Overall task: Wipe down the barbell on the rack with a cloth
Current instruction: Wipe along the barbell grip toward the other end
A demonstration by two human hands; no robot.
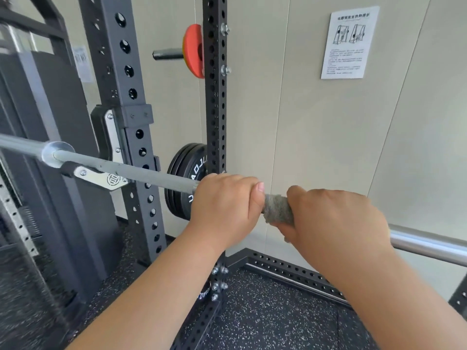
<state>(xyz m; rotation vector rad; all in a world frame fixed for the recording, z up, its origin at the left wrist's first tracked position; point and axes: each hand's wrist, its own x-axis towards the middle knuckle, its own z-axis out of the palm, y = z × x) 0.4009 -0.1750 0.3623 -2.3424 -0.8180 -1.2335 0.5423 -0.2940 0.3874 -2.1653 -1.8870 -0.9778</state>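
The bar (151, 174) is cut off at nine and four o'clock and hidden under the left hand (225, 203), cloth (276, 208) and right hand (333, 218); the poster (350, 42) print at one o'clock is illegibly small.

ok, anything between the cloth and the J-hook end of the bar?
Yes: the left hand grips the barbell directly beside the cloth, on the J-hook side. The right hand holds the cloth; bar beyond it looks bare.

Partial letters "AOJU" on black weight plate (187, 161), wall notice (350, 42) illegible
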